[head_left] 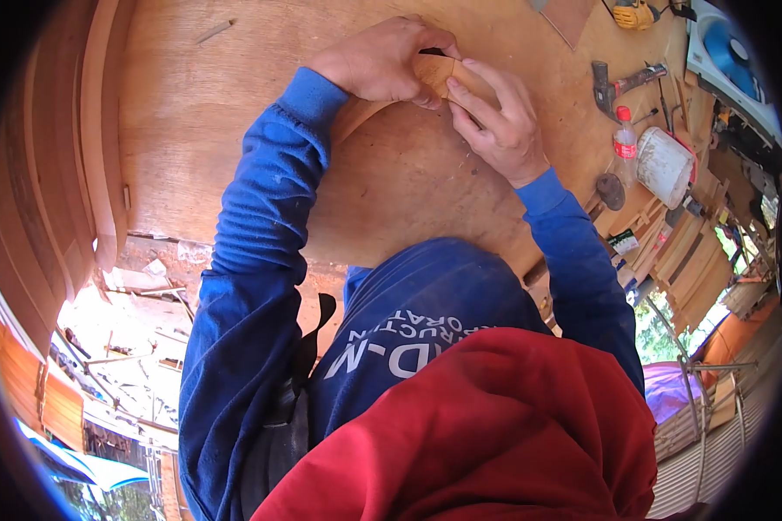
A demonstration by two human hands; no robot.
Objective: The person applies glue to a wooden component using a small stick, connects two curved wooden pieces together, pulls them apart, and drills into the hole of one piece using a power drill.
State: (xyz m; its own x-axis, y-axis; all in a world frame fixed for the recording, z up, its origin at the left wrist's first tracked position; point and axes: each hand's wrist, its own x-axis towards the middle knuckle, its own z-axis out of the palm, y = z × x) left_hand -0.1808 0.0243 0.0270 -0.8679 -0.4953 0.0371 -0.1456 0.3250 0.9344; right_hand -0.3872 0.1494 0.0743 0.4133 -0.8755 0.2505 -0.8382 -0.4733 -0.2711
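Observation:
My left hand [387, 59] is wrapped round a curved wooden piece [434, 73], its thumb and fingers on either side. Part of the wood passes under my left wrist, above the plywood tabletop [208, 113]. The fingers of my right hand [502, 122] pinch the right end of the same piece. A line runs across the wood between the two hands, and I cannot tell whether it is a joint or the edge of something laid on it. My palms hide much of the piece.
Curved boards [65, 139] line the left side. A small stick [215, 32] lies at the upper left. On the right are a hammer [626, 87], a red-capped bottle [625, 139], a white container [665, 165], a yellow tool [634, 15] and a blue-and-white fan [732, 56].

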